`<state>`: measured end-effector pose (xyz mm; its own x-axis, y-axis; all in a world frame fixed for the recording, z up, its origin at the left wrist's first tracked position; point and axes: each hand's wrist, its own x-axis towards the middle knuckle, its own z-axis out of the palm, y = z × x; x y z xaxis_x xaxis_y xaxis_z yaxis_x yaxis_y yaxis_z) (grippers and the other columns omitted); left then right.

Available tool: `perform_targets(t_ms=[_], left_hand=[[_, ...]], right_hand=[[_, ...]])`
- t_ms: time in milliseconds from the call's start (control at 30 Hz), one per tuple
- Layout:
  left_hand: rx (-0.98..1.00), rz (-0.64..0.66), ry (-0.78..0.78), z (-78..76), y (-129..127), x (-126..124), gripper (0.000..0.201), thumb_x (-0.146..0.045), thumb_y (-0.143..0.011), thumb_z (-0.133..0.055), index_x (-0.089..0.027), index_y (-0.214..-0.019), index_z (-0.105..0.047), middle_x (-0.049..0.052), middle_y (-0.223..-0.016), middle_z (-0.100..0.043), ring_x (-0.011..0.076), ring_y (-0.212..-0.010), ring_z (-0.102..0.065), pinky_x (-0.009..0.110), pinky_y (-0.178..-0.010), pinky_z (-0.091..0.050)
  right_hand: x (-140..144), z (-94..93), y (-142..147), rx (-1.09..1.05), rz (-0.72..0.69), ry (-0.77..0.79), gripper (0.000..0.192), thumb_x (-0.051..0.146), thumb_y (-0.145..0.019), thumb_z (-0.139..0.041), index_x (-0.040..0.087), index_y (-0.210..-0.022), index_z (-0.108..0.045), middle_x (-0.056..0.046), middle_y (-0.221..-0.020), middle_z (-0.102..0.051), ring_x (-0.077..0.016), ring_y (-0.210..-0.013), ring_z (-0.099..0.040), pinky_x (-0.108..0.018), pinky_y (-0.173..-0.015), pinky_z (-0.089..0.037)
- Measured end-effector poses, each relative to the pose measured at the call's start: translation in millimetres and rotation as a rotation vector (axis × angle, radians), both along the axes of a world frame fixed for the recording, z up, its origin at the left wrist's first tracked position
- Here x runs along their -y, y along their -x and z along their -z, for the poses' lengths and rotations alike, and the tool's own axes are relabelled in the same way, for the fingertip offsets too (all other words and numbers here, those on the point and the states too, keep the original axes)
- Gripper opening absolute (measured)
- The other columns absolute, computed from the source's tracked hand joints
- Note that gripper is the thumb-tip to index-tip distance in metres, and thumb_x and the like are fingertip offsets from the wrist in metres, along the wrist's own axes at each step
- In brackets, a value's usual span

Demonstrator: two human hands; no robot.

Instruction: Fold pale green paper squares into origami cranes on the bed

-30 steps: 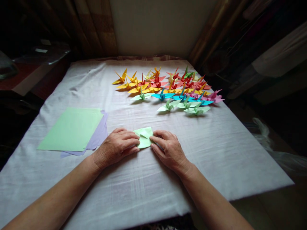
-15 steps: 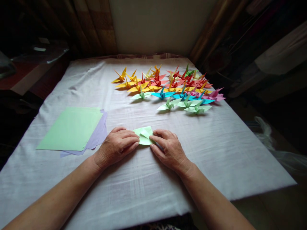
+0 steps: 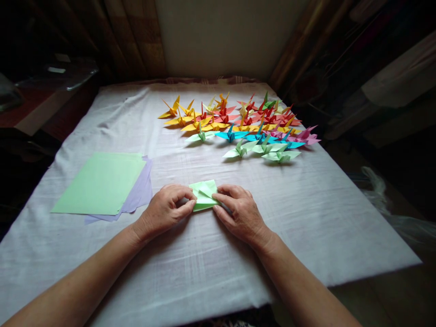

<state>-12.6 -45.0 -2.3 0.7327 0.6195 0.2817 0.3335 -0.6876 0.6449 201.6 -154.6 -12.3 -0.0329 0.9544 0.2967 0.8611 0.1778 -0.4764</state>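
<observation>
Between my hands, low over the table, is a small folded piece of light green origami paper [image 3: 204, 195], with a raised flap across its middle and a layer opened along its near side. My left hand [image 3: 168, 204] pinches its left edge between thumb and forefinger. On the opposite edge, my right hand [image 3: 240, 211] grips the paper with thumb and fingers, the fingertips lying partly on top. The fingertips hide both side edges of the paper.
Beyond my hands stand several folded paper cranes, among them a yellow crane [image 3: 172, 109], a blue crane [image 3: 230, 135] and a pale green crane [image 3: 240, 149]. To the left lies a stack of green paper sheets [image 3: 102, 181] over purple sheets [image 3: 138, 190]. A white cloth [image 3: 190, 272] covers the table.
My left hand has gone from lying flatter with its fingers along the paper to a pinch at the edge. The paper's near layer has opened slightly toward me. My right hand is nearly still.
</observation>
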Motion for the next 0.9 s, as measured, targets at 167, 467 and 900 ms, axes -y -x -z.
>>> perform_targets(t_ms=[167,467,900], left_hand=[[-0.026,-0.024,-0.054,0.7,-3,2,0.019,-0.032,-0.095,-0.055,-0.021,-0.088,-0.069,0.002,-0.087,-0.076,0.0172,-0.080,-0.069,0.031,-0.079,-0.050],[-0.156,-0.085,-0.259,5.3,-11,8,0.026,-0.032,-0.102,-0.042,-0.019,-0.091,-0.063,0.005,-0.088,-0.071,0.0220,-0.083,-0.065,0.036,-0.081,-0.047],[-0.060,0.028,-0.163,6.6,1,1,0.018,-0.035,-0.096,-0.056,-0.021,-0.098,-0.068,0.006,-0.104,-0.071,0.0211,-0.097,-0.065,0.036,-0.089,-0.049]], right_hand=[[-1,1.1,0,0.001,0.008,-0.007,0.024,0.027,-0.092,-0.059,0.025,-0.111,-0.072,-0.007,-0.117,-0.068,-0.0226,-0.108,-0.061,-0.038,-0.090,-0.044],[-2,4.5,2,-0.007,0.030,-0.063,0.019,0.031,-0.088,-0.068,0.024,-0.105,-0.074,-0.007,-0.113,-0.070,-0.0227,-0.104,-0.063,-0.038,-0.089,-0.044],[-5,3.9,5,-0.091,0.093,-0.042,0.016,0.022,-0.086,-0.066,0.026,-0.099,-0.076,-0.005,-0.107,-0.072,-0.0215,-0.101,-0.065,-0.038,-0.089,-0.046]])
